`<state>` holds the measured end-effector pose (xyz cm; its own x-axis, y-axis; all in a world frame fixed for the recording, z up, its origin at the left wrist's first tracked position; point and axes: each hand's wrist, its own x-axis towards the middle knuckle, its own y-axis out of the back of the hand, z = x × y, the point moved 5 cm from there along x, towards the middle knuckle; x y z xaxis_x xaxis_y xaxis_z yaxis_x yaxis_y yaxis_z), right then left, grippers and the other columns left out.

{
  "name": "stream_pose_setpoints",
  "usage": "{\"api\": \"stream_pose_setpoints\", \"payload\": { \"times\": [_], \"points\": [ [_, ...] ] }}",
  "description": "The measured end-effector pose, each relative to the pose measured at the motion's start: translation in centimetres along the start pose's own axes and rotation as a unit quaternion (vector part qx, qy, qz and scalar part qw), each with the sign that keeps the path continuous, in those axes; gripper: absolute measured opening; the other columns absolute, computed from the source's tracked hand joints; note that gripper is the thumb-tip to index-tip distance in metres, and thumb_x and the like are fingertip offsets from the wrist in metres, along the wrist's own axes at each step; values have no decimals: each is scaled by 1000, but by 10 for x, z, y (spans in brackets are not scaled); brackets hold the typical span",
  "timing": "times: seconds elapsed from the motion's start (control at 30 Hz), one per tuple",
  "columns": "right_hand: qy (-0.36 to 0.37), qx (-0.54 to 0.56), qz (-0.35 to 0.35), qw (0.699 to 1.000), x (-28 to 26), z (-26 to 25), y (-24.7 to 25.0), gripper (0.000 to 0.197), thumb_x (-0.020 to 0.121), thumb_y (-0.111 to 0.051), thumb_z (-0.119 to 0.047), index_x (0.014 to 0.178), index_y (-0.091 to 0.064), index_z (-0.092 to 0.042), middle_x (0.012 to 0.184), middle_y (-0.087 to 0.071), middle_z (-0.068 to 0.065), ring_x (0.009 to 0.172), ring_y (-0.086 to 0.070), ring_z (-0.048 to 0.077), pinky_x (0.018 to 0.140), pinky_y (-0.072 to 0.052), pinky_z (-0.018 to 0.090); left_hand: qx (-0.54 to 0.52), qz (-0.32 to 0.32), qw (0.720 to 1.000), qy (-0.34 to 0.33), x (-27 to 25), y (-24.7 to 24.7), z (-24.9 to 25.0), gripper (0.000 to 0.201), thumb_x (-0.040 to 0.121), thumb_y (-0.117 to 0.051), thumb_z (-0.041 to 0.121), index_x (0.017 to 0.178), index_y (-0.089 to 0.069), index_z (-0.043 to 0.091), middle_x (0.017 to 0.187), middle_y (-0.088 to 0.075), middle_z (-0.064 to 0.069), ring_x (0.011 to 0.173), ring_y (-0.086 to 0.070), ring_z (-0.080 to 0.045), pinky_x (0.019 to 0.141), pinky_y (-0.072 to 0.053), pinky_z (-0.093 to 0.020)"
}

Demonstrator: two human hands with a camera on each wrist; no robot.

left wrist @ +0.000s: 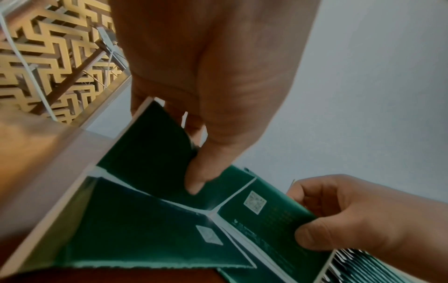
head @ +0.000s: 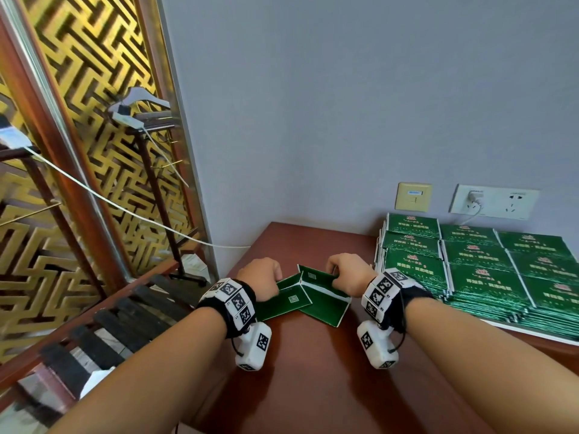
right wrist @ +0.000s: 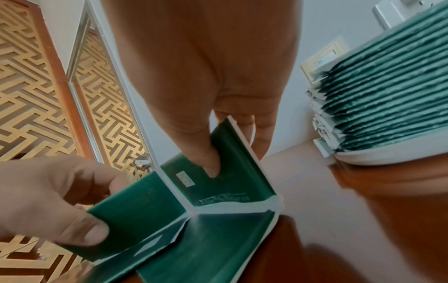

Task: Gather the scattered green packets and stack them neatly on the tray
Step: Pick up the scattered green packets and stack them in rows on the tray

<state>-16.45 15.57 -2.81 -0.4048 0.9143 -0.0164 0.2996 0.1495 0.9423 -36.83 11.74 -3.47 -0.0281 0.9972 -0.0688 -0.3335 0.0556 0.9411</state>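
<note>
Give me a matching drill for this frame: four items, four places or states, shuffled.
Items:
1. left hand
2. right hand
3. tray
4. plug

States:
A. in the wall socket
B. loaded with stacked green packets
C. pinches the tilted packet nearer the tray
D. pinches the tilted packet nearer the gold screen

Pairs: 1-D, 2-C, 3-B, 4-A

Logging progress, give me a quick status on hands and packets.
Left hand and right hand each pinch a loose packet above the table. Stacks fill the tray. Nothing in the way.
</note>
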Motion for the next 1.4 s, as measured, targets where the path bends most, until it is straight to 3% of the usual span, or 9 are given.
{"api": "stream_pose_setpoints", "payload": {
  "times": [0.13,0.27,0.47,0.6,0.77,1.0,1.2,1.3,1.4],
  "points": [
    [12,8,-15,1000,-8,-3,-3,16,79,-63,-8,85,-60,-22,87,-59,-7,83,-56,13,69,-42,22,-20,-73,996,-43,-8,-11,-1,24,76,-80,40,89,-69,23,96,-69,5,91,-63,-14,85,-51,-31],
    [4,15,-10,1000,-13,-2,-1,13,80,-65,-12,86,-61,-23,87,-60,-7,83,-58,13,70,-43,22,16,-30,999,-31,-4,-13,-11,20,83,-68,52,86,-66,32,97,-66,10,100,-62,-17,92,-51,-37],
    [10,13,-12,1000,-21,-2,-1,13,81,-65,-13,92,-66,-19,88,-59,-6,81,-56,12,68,-42,21,60,-56,997,9,-5,-20,-33,55,79,-73,49,128,-57,29,128,-58,4,116,-57,-23,95,-51,-41],
    [12,31,-15,999,-23,-3,-2,12,82,-68,-18,94,-69,-19,86,-62,-7,82,-60,12,68,-44,20,40,-55,997,38,-6,-15,-56,58,76,-79,44,126,-59,23,125,-62,2,112,-59,-19,100,-48,-36],
    [4,49,-33,998,-22,-8,-10,27,86,-68,-45,92,-71,-19,86,-69,-5,82,-64,11,74,-50,25,-6,-63,997,52,-11,-7,-74,53,84,-74,43,126,-61,13,123,-64,-2,109,-61,-18,96,-48,-29],
    [-81,-56,-89,991,-25,-2,-22,53,80,-74,-45,119,-61,-12,116,-66,3,105,-62,20,91,-51,32,-48,-74,993,77,-20,-9,-92,65,78,-78,48,129,-58,12,124,-63,-4,110,-60,-19,99,-49,-32],
    [-124,-74,-101,984,-28,1,-27,64,72,-80,-49,116,-60,-7,110,-66,5,99,-63,22,82,-53,31,-5,-54,996,71,-26,-8,-90,52,65,-86,50,95,-54,21,104,-62,0,97,-60,-18,86,-52,-32],
    [-135,-27,-89,986,-32,1,-26,72,70,-83,-44,121,-44,-11,118,-58,6,107,-57,24,86,-49,34,-54,-44,995,71,-28,-10,-88,52,63,-90,37,88,-46,23,99,-65,-2,93,-62,-18,81,-50,-34],
    [-132,22,-75,988,-36,-1,-26,69,70,-85,-33,117,-40,-13,113,-59,7,99,-61,25,78,-52,34,-94,-20,993,61,-33,-9,-86,53,63,-90,24,85,-42,23,96,-67,-5,86,-62,-19,80,-50,-36]
  ]
}}
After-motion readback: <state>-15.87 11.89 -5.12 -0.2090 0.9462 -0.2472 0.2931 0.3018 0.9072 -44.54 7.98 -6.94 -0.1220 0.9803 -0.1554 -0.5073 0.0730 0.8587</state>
